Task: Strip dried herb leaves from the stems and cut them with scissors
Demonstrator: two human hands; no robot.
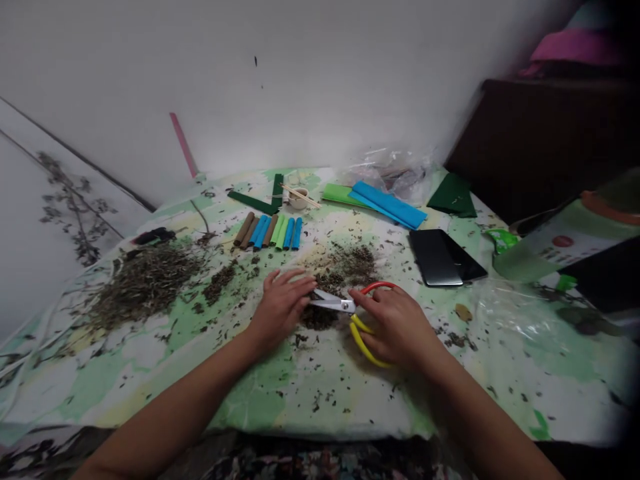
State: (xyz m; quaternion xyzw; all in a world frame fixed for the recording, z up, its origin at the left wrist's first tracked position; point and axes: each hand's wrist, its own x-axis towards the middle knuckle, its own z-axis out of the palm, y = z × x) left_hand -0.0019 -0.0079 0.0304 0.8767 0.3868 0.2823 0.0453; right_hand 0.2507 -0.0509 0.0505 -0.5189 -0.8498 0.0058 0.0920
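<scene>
Noted: right hand [395,327] clenched on scissors [345,305], blades over dried herbs [320,319]; left hand [283,303] flat, fingers released, pinning them; I'd keep fingertips clear of the blades, snip short.

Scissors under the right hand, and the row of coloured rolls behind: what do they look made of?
The scissors have pale, shiny blades, likely metal, and glossy red and yellow loops, probably plastic, gripped by the right hand. The rolls are matte blue, green and brown tubes, apparently paper, like the flat sheets beyond.
</scene>
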